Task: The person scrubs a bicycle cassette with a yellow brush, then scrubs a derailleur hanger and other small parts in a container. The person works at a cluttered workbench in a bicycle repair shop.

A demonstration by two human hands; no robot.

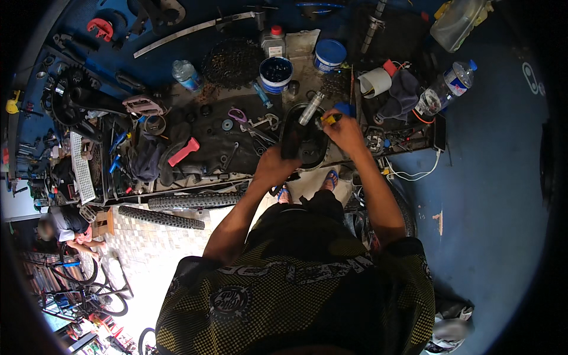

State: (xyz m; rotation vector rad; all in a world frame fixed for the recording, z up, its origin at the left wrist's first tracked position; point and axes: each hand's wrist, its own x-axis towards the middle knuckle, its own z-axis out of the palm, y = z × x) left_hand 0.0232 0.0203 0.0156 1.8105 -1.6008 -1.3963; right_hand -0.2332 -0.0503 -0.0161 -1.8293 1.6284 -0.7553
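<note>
Left hand (276,167): fingers curled round black crank arm (290,143), silver spindle (311,107) toward 1 o'clock, over black basin (313,149). Right hand (346,132), at 2 o'clock: fingers pinching yellow-black tool (332,119).

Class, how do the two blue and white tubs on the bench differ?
The left tub is open, showing a dark interior; the right tub is covered by a blue lid. The left tub stands closer; the right tub stands farther back. Both are round, blue and white.

The left hand (276,165) holds a silver-shafted dark part (310,109), the right hand (346,133) a yellow tool (332,119).
</note>
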